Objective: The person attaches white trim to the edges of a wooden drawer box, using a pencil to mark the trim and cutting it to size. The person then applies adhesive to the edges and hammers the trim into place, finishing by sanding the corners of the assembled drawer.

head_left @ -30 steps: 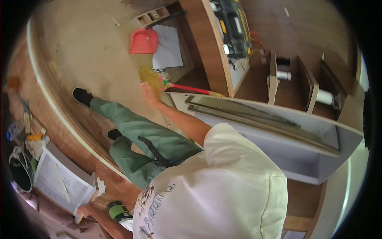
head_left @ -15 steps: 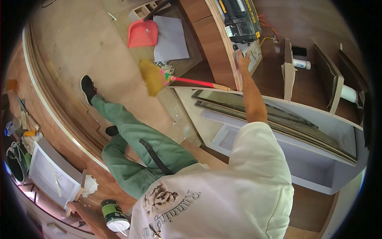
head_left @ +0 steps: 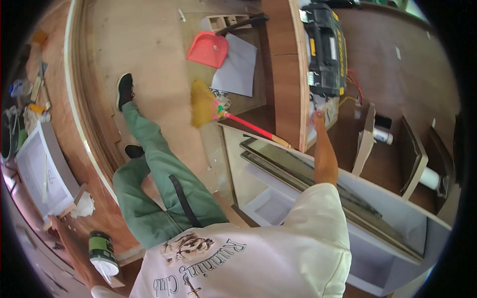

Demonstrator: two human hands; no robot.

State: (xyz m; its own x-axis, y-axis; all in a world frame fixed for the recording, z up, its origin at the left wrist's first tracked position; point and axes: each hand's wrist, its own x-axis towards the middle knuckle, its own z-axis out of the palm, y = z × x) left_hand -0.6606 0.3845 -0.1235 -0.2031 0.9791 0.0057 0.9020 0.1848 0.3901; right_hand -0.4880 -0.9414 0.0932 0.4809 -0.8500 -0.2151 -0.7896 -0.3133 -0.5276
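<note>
My right arm stretches forward to a shelf strip in the cabinet. There my right hand [head_left: 319, 118] has its fingers curled in, close to a small dark object [head_left: 313, 101]. Whether it grips that object is too small to tell. Just beyond stands a black tool case [head_left: 325, 52] with yellow parts. Far to the left, my left hand [head_left: 52, 223] is at the lower corner of a white drawer-like box [head_left: 62, 171], its fingers too small to read. A green-and-black bucket with a white lid [head_left: 102, 248] sits beside my left forearm.
A yellow broom [head_left: 202, 105] with a red handle leans against the cabinet edge. Beyond it lie a red dustpan [head_left: 208, 48] and a grey sheet [head_left: 236, 64]. Dark-framed panels [head_left: 298, 171] rest in the white cabinet. White rolls [head_left: 430, 179] stand between dividers at right.
The whole view has shifted, so the tool case and right hand appear lower and the left side farther left. My right hand stays by the tool case, my left by the white box.
</note>
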